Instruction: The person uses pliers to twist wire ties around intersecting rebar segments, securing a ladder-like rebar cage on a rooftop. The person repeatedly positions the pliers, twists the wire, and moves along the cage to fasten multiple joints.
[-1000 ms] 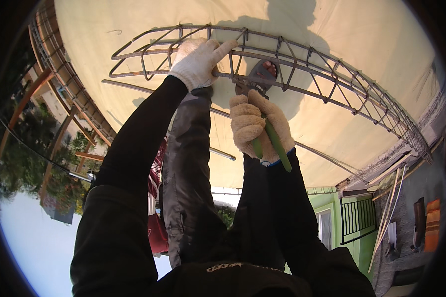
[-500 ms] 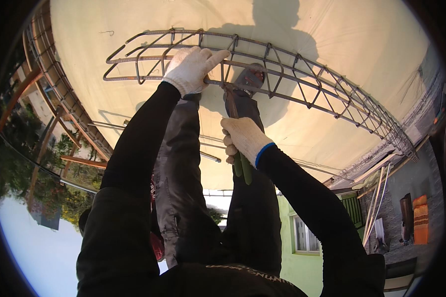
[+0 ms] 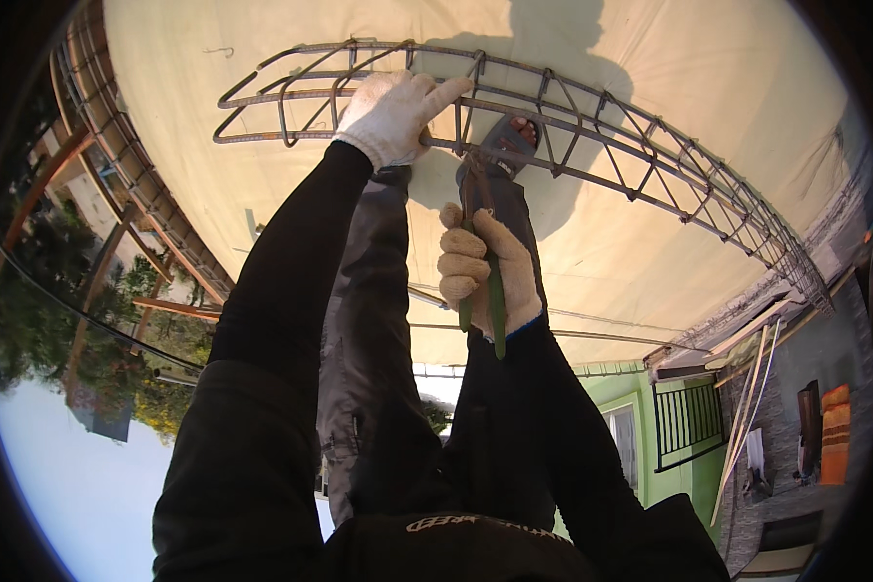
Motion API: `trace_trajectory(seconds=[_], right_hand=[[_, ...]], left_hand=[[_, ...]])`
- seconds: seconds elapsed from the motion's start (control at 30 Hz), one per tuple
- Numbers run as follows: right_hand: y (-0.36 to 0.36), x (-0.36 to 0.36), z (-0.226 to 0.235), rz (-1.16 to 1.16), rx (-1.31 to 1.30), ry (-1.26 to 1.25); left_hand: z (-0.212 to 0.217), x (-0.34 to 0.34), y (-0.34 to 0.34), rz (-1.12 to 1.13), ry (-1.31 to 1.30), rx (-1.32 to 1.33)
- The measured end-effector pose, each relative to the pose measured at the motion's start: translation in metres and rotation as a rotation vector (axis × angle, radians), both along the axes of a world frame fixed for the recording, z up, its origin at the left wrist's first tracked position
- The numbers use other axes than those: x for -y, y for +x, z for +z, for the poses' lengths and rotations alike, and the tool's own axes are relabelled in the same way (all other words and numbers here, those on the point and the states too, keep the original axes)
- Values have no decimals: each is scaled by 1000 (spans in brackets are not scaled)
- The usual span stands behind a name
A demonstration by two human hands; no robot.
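Observation:
A long rebar cage (image 3: 633, 195), made of steel bars joined by bent stirrups, runs across the upper view and bends away to the right. My left hand (image 3: 386, 114), in a white knit glove, is closed around its near bars toward the left end. Below the cage, my gloved right hand (image 3: 504, 272) grips tying pincers (image 3: 496, 303) with green handles. Their brown metal jaws point away from me and meet the near bar beside a stirrup. Whether a tie wire sits in the jaws is too small to tell.
My sandalled foot (image 3: 510, 145) stands just behind the near bar, on a pale sheeted surface (image 3: 291, 204). A small bent wire (image 3: 219, 51) lies at the far left. Thin rods (image 3: 601, 337) lie behind my legs. Bars edge the left side (image 3: 145, 184); a green building (image 3: 601, 393) shows lower right.
My right hand has rotated, so its curled fingers now face the view and the pincer handles appear spread apart. The cage and my left hand sit slightly higher and farther right in view.

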State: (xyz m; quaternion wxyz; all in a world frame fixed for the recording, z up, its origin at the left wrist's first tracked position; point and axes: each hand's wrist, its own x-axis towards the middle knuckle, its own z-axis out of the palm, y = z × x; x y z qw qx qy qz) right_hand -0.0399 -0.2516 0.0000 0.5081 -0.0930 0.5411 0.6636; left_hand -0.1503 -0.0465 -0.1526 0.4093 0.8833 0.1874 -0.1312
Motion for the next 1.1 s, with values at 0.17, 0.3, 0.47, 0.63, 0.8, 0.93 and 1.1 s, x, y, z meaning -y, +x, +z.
trace_trajectory(seconds=[0.17,0.3,0.47,0.63,0.8,0.93,1.1], right_hand=[[13,23,-8,179,122,79],[18,30,-28,1090,506,-16],[1,28,-64,1187,611,-65],[-38,45,-117,1585,1380,-311],[-15,47,-181,1563,2095,-415],[-2,49,-158,1724,1889,-119],[12,112,-130,1894,1470,66]], left_hand=[[-7,4,-3,45,-45,79],[-5,6,1,35,-11,64],[-14,2,-9,53,-29,69],[2,2,3,-27,166,2],[6,-3,14,-95,271,-7],[15,-4,5,-75,210,-92],[45,13,13,55,257,-12]])
